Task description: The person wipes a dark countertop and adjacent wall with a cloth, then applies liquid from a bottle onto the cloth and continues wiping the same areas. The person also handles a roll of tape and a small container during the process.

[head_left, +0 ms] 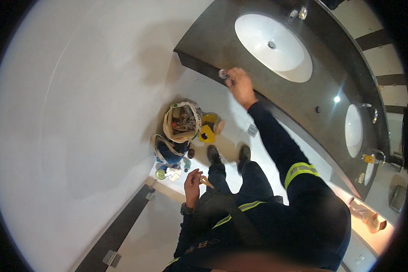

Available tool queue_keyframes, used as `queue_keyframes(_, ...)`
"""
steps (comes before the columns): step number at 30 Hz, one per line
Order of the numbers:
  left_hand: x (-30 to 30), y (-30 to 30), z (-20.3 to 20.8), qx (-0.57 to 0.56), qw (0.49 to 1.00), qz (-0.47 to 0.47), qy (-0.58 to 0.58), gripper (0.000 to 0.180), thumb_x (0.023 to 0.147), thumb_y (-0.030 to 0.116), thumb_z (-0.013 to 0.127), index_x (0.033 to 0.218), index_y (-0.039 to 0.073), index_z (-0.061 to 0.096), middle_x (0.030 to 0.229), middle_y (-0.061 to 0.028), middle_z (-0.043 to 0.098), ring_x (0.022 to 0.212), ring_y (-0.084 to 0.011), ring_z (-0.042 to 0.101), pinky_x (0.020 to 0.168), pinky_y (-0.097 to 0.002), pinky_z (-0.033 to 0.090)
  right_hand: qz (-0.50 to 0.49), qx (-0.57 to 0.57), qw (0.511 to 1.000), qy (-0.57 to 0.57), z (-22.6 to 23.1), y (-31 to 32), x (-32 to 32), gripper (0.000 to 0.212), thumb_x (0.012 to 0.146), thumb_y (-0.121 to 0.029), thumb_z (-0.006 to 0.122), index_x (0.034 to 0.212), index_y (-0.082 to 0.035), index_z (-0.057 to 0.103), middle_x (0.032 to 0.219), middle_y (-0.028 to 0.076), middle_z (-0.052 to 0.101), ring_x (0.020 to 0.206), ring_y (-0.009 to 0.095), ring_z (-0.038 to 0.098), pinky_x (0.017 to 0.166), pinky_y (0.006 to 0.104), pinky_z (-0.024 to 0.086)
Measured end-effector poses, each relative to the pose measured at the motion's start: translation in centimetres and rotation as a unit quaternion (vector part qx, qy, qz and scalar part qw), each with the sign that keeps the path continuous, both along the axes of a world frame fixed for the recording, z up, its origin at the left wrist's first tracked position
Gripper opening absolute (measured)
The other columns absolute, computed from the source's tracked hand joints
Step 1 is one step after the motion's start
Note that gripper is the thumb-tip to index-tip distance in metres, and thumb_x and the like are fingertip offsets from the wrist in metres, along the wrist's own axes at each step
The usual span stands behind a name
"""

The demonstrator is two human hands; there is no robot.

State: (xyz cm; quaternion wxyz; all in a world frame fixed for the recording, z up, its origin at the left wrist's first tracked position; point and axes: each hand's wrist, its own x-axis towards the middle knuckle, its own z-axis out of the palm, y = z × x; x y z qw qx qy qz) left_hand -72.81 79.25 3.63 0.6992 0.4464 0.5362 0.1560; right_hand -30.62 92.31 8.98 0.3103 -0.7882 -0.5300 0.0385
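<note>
1. 2 hands are at work: the right hand (240, 85) reaches out to the front edge of the dark counter (222, 41); its fingers are clenched around a small pale object (224, 74), which sits right at that edge; what the object is, I cannot tell.
2. The left hand (192, 182) hangs low by the hip; it grasps a thin tan tool (206, 182), whose far end points toward the shoes.
3. 2 white oval basins are set in the counter: the near basin (276, 45) lies just beyond the right hand; the far basin (354, 131) is well apart, further along.
4. On the pale floor below, an open tote bag (182, 121) stands beside a yellow container (207, 131); both lie between the 2 hands.
</note>
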Motion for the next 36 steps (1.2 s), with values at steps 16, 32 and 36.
queue_keyframes(16, -0.7, -3.4, 5.4, -0.074, 0.984, 0.078, 0.143, 0.037, 0.102, 0.021, 0.061, 0.132, -0.002, 0.058, 0.118, -0.0126, 0.068, 0.103, -0.0194, 0.067, 0.083, -0.031, 0.057, -0.266, 0.225, 0.773, 0.531, -8.2, 23.3, -13.5, 0.039, 0.092, -0.006, 0.058, 0.13, 0.005, 0.062, 0.122, 0.022, 0.062, 0.107, 0.029, 0.063, 0.093, 0.0334, 0.05)
queue_keyframes(32, 0.6, -2.8, 5.9, -0.055, 0.989, 0.077, 0.11, 0.035, 0.102, 0.02, 0.061, 0.13, -0.003, 0.059, 0.119, -0.0166, 0.069, 0.106, -0.023, 0.068, 0.088, -0.0351, 0.056, -0.26, 0.186, 0.822, 0.472, -4.3, 22.3, -13.4, 0.042, 0.09, -0.007, 0.055, 0.13, 0.006, 0.062, 0.12, 0.024, 0.058, 0.112, 0.036, 0.058, 0.1, 0.0406, 0.047)
queue_keyframes(36, 1.0, -2.5, 6.0, -0.05, 0.989, 0.066, 0.123, 0.035, 0.102, 0.02, 0.061, 0.13, -0.002, 0.06, 0.119, -0.0162, 0.069, 0.105, -0.0228, 0.068, 0.088, -0.0354, 0.056, -0.257, 0.227, 0.827, 0.445, -4.2, 22.4, -13.4, 0.043, 0.089, -0.001, 0.052, 0.13, 0.007, 0.061, 0.116, 0.025, 0.056, 0.108, 0.04, 0.057, 0.098, 0.0433, 0.047)
